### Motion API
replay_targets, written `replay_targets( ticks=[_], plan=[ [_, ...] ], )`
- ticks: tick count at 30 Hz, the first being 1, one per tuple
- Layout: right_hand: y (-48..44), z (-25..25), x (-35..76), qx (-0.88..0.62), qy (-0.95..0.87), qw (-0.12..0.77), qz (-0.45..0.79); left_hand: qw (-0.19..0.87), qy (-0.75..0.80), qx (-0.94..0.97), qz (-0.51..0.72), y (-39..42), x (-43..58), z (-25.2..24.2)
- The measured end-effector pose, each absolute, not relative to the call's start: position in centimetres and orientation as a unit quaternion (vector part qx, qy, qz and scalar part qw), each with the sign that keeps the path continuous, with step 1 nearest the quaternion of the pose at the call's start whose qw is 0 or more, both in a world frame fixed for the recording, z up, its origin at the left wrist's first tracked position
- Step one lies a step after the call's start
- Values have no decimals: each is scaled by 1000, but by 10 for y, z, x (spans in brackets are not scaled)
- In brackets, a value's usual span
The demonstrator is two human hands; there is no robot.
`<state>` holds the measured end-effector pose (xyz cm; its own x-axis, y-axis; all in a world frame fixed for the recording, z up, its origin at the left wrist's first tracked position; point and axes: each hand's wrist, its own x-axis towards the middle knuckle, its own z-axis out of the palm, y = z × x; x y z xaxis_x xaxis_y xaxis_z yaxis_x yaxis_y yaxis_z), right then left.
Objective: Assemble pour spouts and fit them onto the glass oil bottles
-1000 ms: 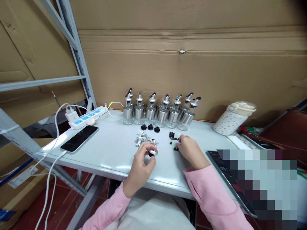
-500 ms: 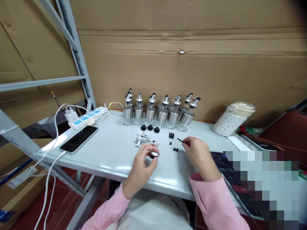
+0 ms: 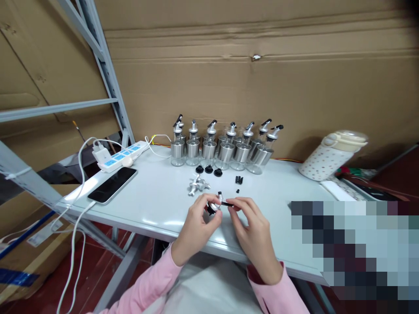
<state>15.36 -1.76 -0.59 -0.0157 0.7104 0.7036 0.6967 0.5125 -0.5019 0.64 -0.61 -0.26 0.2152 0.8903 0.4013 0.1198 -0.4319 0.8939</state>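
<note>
Pinched in the fingers of my left hand (image 3: 196,224) is a silver bottle pourer (image 3: 214,207) with a black stopper base, tilted, its spout pointing up. My right hand (image 3: 254,226) closes its fingertips on a thin black strip (image 3: 227,204), whose far end meets the pourer by the spout; I cannot tell whether it sits inside. Beyond my hands lie a small heap of silver pourer tops (image 3: 198,185), three black stoppers (image 3: 208,169), several black flip caps (image 3: 239,179) and a tiny black plug (image 3: 238,191).
Glass bottles with steel sleeves and pourers (image 3: 226,152) stand in rows at the back. On the left are a phone (image 3: 113,185) and a power strip (image 3: 120,159) with white cables. A spotted flask (image 3: 329,157) leans at right, behind a blurred-out patch.
My right hand has moved left with the black strip, from beside the small black parts to the pourer. My left hand keeps hold of the pourer, now turned slightly. The view has shifted a little.
</note>
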Motion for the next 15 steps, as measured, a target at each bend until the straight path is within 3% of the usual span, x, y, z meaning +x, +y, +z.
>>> replay_targets(
  ticks=[9, 15],
  plan=[
    [-23, -4, 153, -464, -690, 553, 58, 390, 381, 688, 479, -9, 6, -1],
    [-24, -7, 145, -481, -555, 635, 238, 377, 396, 670, 502, -10, 6, -4]
  ],
)
